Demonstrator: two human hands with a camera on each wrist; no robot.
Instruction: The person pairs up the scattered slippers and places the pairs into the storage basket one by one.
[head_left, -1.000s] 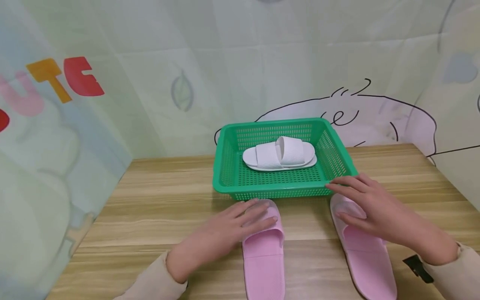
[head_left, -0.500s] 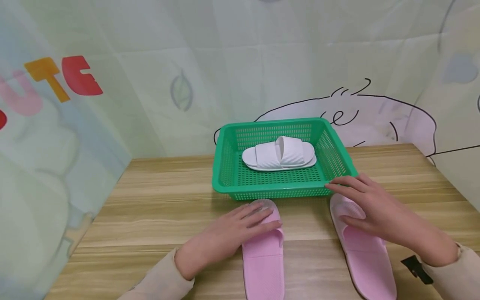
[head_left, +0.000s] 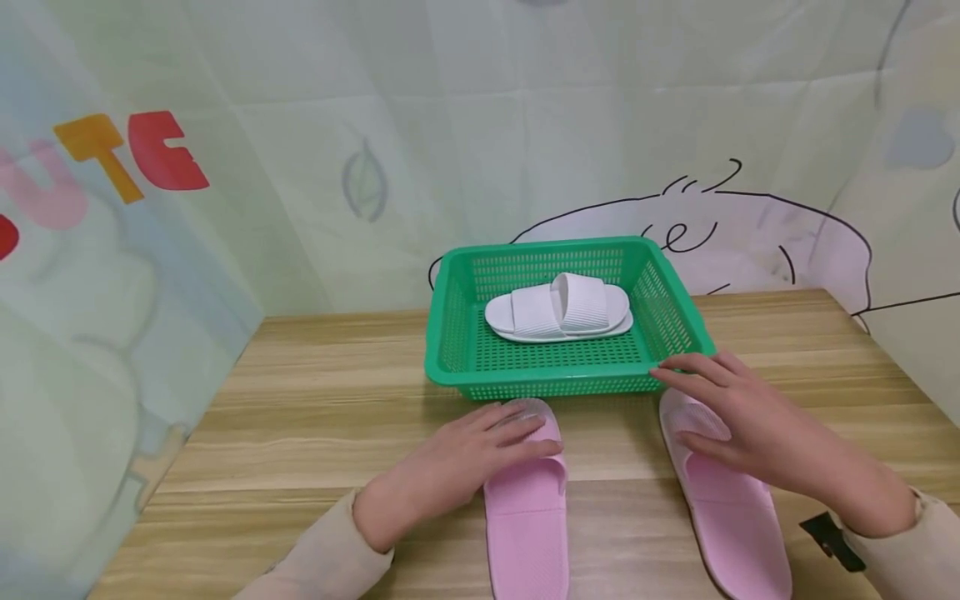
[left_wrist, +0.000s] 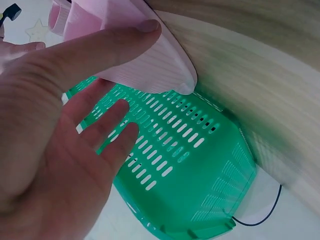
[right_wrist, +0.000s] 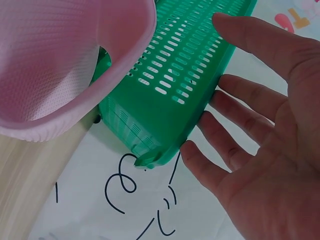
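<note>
A pink slide slipper (head_left: 528, 537) lies toe-forward on the wooden table, with my left hand (head_left: 461, 458) spread over its strap. In the left wrist view the thumb overlaps the slipper's toe end (left_wrist: 155, 70), and the palm is bare. To the right lies another pink slipper (head_left: 742, 533), angled a little outward. My right hand (head_left: 765, 429) hovers over its strap, fingers extended with the tips at the near right corner of a green plastic basket (head_left: 540, 379). The right wrist view shows those loosely spread fingers beside the basket wall (right_wrist: 175, 100), holding nothing.
White slide slippers (head_left: 536, 310) lie together sideways inside the basket, which stands at the table's back. Behind it hangs a printed cloth (head_left: 450, 150) with cartoon drawings. The wooden table top (head_left: 300, 433) stretches left of the slippers.
My left hand has shifted slightly right, so its fingers reach farther across the left pink slipper's strap. The right hand, both pink slippers and the basket stay practically where they were.
</note>
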